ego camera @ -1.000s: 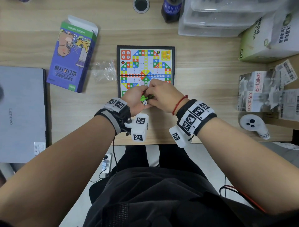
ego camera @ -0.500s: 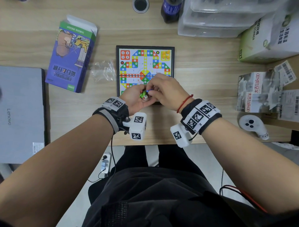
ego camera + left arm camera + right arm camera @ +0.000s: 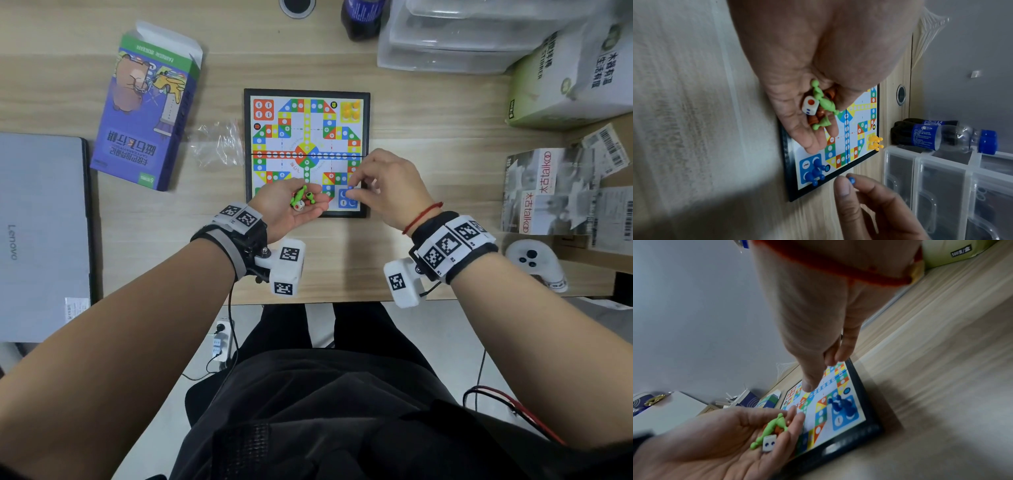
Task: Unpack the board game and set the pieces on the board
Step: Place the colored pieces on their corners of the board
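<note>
The right hand (image 3: 387,186) is pinching a blue pawn (image 3: 851,180) between thumb and fingertips, hovering just over the blue home corner (image 3: 348,200) of the board (image 3: 307,152), where other blue pawns (image 3: 816,172) are already standing. The left hand (image 3: 291,209) is lying cupped, palm up, over the board's near edge, cradling green pawns (image 3: 823,104), orange pawns (image 3: 816,116) and a die (image 3: 810,105). At the board's far right corner the yellow pawns (image 3: 351,109) are sitting in place. The step in hand looks like filling the blue corner; the next move probably calls for lowering this pawn upright onto a free circle without knocking its neighbours.
</note>
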